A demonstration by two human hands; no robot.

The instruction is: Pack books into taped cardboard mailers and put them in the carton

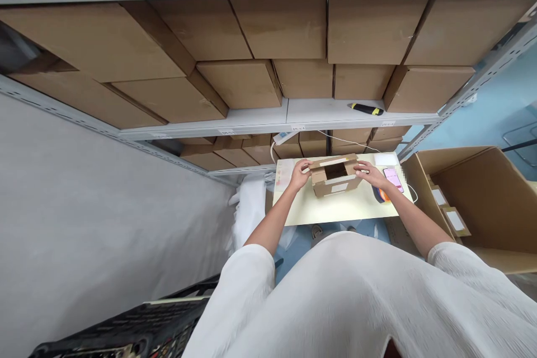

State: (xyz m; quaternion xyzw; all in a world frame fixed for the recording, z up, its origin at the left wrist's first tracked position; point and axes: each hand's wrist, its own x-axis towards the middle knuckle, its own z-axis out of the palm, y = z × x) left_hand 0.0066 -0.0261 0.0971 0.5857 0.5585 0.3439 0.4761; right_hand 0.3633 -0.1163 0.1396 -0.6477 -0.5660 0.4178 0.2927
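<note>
A small brown cardboard box (323, 189) stands on the pale yellow table (323, 213), its top partly open with a dark gap between the flaps. A white label shows on its near side. My left hand (299, 174) grips the box's left end, fingers at the upper edge. At the right end, my right hand (371, 174) holds the box with its fingers closed at the flap. Below my right wrist lies a roll of tape (381, 194), partly hidden by the forearm. A phone (393, 178) with a lit pink screen rests to the right of it.
Shelves of brown cartons (281, 25) rise beyond the table. A black and yellow utility knife (366, 109) lies on the shelf edge. To the right stands a large open carton (499, 196) with small labelled boxes inside. A black crate (168, 319) is at lower left.
</note>
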